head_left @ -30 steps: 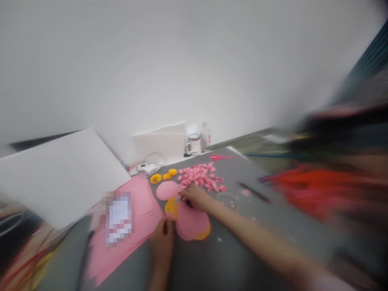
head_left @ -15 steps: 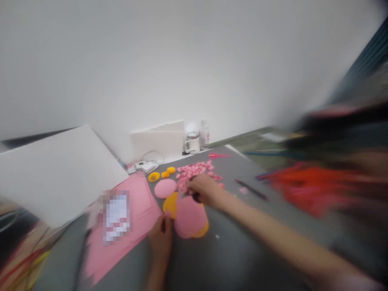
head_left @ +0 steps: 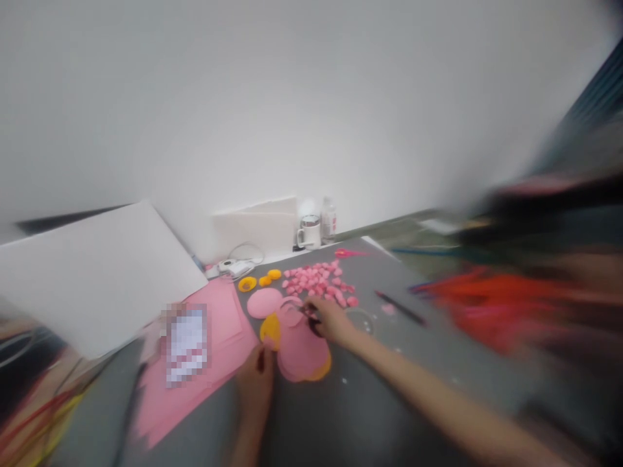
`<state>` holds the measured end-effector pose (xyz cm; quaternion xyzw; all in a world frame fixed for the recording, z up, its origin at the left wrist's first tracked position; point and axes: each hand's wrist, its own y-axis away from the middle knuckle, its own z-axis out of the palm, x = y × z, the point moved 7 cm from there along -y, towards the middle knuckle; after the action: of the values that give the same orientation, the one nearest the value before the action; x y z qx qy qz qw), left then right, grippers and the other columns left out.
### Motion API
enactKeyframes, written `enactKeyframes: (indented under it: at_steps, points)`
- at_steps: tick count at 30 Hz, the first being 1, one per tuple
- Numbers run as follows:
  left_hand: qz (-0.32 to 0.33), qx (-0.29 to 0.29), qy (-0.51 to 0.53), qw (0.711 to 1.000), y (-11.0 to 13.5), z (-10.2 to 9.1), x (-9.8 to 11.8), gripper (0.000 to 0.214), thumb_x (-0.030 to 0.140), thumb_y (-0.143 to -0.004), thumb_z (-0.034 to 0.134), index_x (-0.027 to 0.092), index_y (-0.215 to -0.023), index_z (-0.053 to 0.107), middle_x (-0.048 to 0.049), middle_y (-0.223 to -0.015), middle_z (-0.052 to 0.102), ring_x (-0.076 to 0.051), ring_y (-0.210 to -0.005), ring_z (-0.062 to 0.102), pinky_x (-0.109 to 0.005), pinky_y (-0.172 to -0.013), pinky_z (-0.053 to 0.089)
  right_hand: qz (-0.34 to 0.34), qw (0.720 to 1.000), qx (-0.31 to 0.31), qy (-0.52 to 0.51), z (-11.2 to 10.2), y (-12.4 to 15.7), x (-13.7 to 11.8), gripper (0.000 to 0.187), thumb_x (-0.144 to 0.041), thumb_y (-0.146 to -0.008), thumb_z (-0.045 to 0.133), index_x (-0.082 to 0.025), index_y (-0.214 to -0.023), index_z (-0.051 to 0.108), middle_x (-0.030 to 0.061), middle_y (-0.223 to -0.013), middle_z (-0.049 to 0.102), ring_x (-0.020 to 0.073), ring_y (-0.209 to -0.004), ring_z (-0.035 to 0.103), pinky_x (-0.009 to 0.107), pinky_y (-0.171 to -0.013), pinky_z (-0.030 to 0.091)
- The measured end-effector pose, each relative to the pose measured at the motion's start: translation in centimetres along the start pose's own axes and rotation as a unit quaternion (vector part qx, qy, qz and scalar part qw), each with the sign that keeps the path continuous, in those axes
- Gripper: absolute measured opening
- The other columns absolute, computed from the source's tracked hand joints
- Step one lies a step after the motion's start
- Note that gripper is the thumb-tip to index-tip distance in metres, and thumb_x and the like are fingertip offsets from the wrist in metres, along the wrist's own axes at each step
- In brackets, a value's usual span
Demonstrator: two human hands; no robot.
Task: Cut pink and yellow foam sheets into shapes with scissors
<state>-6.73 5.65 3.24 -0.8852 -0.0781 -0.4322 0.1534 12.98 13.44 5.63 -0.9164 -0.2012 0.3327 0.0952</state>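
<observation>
gray tabletop point(head_left: 335, 421), rounded pink paper stack point(head_left: 302, 357): right hand point(head_left: 331, 321) beside it grips dark tool point(head_left: 313, 319), left hand point(head_left: 255, 370) leftward pinches pink scrap point(head_left: 269, 342).

The tabletop point(head_left: 370, 415) is plain dark grey; the wall point(head_left: 302, 97) is pale grey. The paper sheets point(head_left: 224, 311), the oval disc point(head_left: 264, 303), the rounded cut-outs point(head_left: 302, 353) and the small clustered pieces point(head_left: 311, 279) are pink. The partly covered disc point(head_left: 270, 331) is yellow-orange. The mug point(head_left: 310, 235) is white. The blurred pile point(head_left: 496, 305) appears orange-red.
</observation>
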Motion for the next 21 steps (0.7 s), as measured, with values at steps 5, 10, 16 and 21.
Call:
enactKeyframes:
  at_steps: [5, 10, 16, 21]
  points:
    - [0.01, -0.005, -0.012, 1.0, 0.1, -0.2, 0.3, 0.04, 0.049, -0.08, 0.039, 0.018, -0.077, 0.064, -0.003, -0.059, 0.063, -0.018, -0.056, 0.059, -0.025, -0.052, 0.041, 0.114, 0.991, 0.006, 0.064, 0.9, -4.0, 1.7, 0.032, -0.006, -0.064, 0.056, -0.018, -0.093, 0.059, 0.006, -0.08, 0.069, 0.0208, -0.074, 0.063, 0.022, -0.055, 0.035]
    - [0.0, 0.005, -0.005, 1.0, 0.0, -0.1, -0.1, 0.041, 0.05, -0.08, 0.039, 0.018, -0.076, 0.064, -0.0025, -0.058, 0.063, -0.017, -0.055, 0.059, -0.024, -0.05, 0.04, 0.169, 0.982, 0.005, 0.086, 2.0, -5.3, 2.9, 0.027, -0.011, -0.064, 0.06, -0.017, -0.091, 0.059, 0.0067, -0.08, 0.069, 0.0211, -0.073, 0.063, 0.022, -0.052, 0.032]
    - [0.0, 0.016, 0.001, 1.0, -0.1, -0.2, -0.1, 0.04, 0.049, -0.079, 0.041, 0.017, -0.069, 0.063, -0.0034, -0.059, 0.064, -0.018, -0.055, 0.059, -0.024, -0.05, 0.04, 0.155, 0.985, 0.041, 0.068, 2.6, -5.0, 2.5, 0.026, -0.008, -0.066, 0.057, -0.019, -0.089, 0.06, 0.0044, -0.078, 0.07, 0.0204, -0.073, 0.063, 0.022, -0.052, 0.03]
    - [-0.004, 0.002, 0.01, 1.0, 0.0, -0.1, -0.2, 0.04, 0.05, -0.08, 0.041, 0.018, -0.073, 0.063, -0.0032, -0.06, 0.064, -0.018, -0.055, 0.058, -0.023, -0.048, 0.04, 0.12, 0.987, 0.099, 0.028, -0.1, -5.4, 0.6, 0.027, -0.01, -0.068, 0.054, -0.022, -0.091, 0.059, 0.0016, -0.075, 0.068, 0.0194, -0.069, 0.061, 0.022, -0.053, 0.032]
